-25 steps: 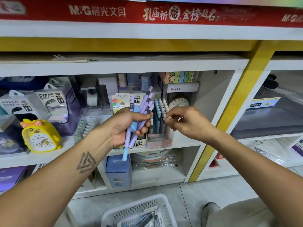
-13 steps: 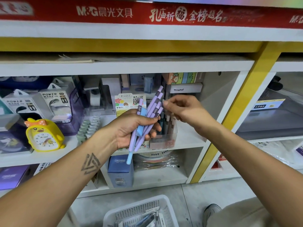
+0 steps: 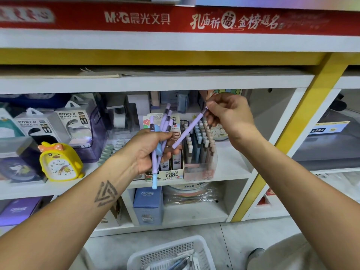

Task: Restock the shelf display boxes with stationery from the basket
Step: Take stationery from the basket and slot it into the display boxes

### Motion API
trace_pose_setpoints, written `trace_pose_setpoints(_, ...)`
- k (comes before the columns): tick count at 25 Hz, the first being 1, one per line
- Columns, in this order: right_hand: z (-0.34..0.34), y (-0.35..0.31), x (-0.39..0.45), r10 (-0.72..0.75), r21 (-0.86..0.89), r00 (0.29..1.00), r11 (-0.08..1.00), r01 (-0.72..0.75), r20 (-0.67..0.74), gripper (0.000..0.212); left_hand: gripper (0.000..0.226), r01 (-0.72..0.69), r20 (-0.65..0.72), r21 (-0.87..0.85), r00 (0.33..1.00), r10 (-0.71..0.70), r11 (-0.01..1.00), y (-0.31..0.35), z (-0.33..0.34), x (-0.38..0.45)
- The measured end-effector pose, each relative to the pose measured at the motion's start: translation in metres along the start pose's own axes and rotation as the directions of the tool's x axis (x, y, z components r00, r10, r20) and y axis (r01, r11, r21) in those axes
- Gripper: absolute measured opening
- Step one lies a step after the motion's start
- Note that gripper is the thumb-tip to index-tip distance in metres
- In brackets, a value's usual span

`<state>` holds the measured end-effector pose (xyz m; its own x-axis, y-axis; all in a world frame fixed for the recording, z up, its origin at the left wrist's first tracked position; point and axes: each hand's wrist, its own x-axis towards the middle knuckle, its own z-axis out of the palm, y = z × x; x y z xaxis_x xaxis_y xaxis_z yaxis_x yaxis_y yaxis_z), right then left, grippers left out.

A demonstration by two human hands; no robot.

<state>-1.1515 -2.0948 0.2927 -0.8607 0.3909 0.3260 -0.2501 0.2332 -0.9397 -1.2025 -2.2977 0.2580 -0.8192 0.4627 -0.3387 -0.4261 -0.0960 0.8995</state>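
My left hand (image 3: pixel 151 151) grips a bundle of purple and blue pens (image 3: pixel 164 125) in front of the middle shelf. My right hand (image 3: pixel 228 115) pinches the dark top end of one purple pen (image 3: pixel 190 129), which slants down to the left with its tip near the left hand's fingers. Behind and below it stands a clear display box (image 3: pixel 200 152) full of upright pens in blue, white and brown. A printed lead-refill box (image 3: pixel 171 166) sits just left of it. The white basket (image 3: pixel 173 254) on the floor holds more stationery.
A yellow duck alarm clock (image 3: pixel 58 162) and power bank boxes (image 3: pixel 72 125) fill the shelf's left side. A blue carton (image 3: pixel 148 205) and wrapped discs (image 3: pixel 191 193) sit on the lower shelf. A yellow post (image 3: pixel 292 133) divides the shelving. My shoe (image 3: pixel 256 252) shows by the basket.
My right hand rose from the display box to the bundle, pinched one purple pen at its top and has drawn it up and right, out of the left hand's bundle.
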Motion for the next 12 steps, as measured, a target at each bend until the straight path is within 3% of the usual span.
trace_pose_setpoints(4, -0.006, 0.003, 0.007, -0.008, -0.067, 1.000, 0.998, 0.007, -0.006, 0.015, 0.005, 0.011, 0.040, 0.019, 0.999, -0.011, 1.000, 0.000, 0.000, 0.001)
trace_pose_setpoints(6, -0.007, 0.010, 0.009, -0.011, -0.238, 0.999, 0.971, 0.019, 0.035, 0.012, 0.002, 0.023, 0.061, 0.017, 0.998, -0.024, 1.000, 0.000, 0.000, 0.002)
trace_pose_setpoints(9, -0.001, 0.021, 0.008, -0.100, -0.525, 0.990, 0.840, 0.138, 0.100, 0.008, 0.002, 0.031, 0.089, 0.021, 0.995, -0.033, 0.999, 0.000, -0.001, 0.002)
trace_pose_setpoints(12, 0.004, 0.028, 0.006, -0.198, -0.668, 0.961, 0.690, 0.277, 0.194, 0.012, 0.001, 0.030, 0.103, 0.022, 0.994, -0.032, 0.999, -0.002, -0.002, 0.001)
